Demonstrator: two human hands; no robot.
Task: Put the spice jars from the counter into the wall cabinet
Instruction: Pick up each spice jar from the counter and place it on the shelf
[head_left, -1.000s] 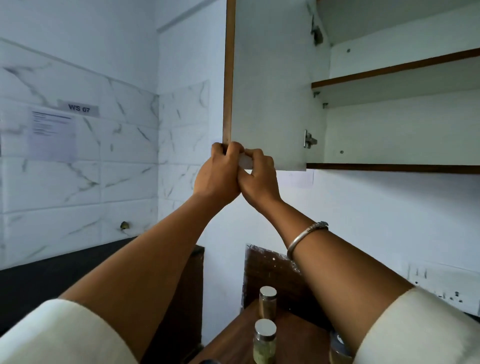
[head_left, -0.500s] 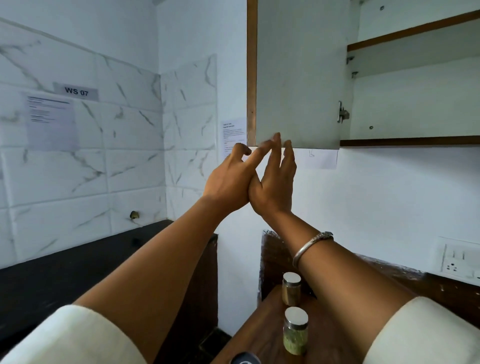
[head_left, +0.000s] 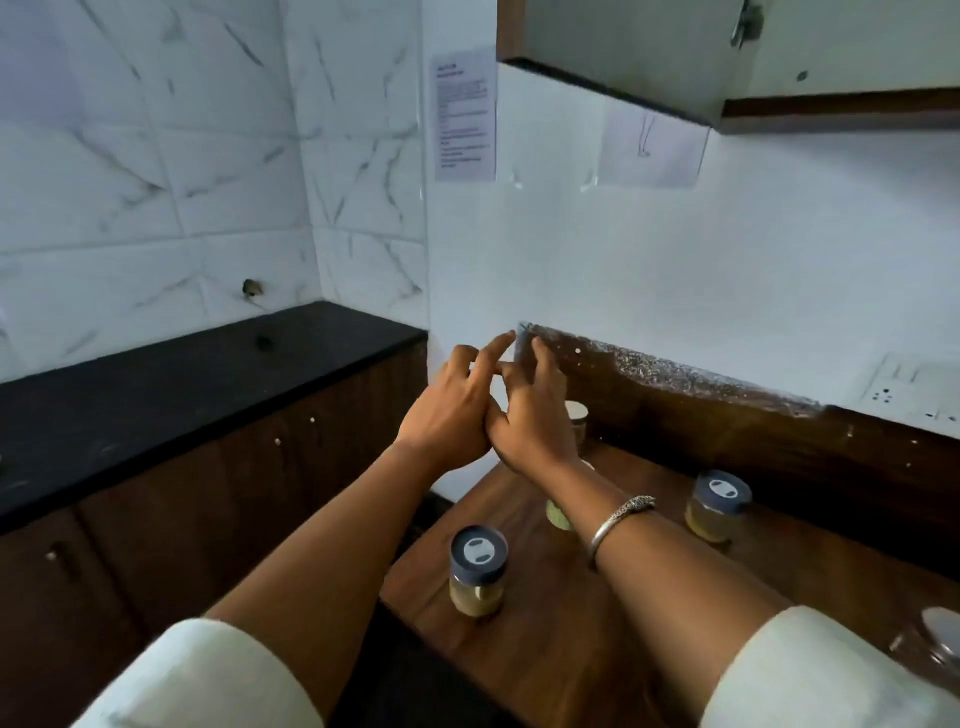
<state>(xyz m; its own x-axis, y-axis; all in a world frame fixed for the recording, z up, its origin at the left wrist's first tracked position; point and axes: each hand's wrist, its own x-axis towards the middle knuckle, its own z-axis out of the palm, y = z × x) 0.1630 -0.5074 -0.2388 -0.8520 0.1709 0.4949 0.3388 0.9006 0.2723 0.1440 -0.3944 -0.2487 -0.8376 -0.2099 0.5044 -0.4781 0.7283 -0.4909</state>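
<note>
Several spice jars stand on the wooden counter. One with a dark blue lid is near the front left. Another blue-lidded jar is at the right. A silver-lidded jar and a green-filled jar are partly hidden behind my right hand and wrist. My left hand and my right hand touch each other above the counter's back left corner, fingers spread, holding nothing. The wall cabinet hangs above with its door swung open.
A black countertop over dark wooden cabinets runs along the tiled wall at left. Paper sheets are taped to the white wall. A socket plate sits at right. Another jar's lid shows at the right edge.
Both hands have let go of the cabinet door's lower edge and dropped down to just above the counter. The view has tilted down, showing more jars.
</note>
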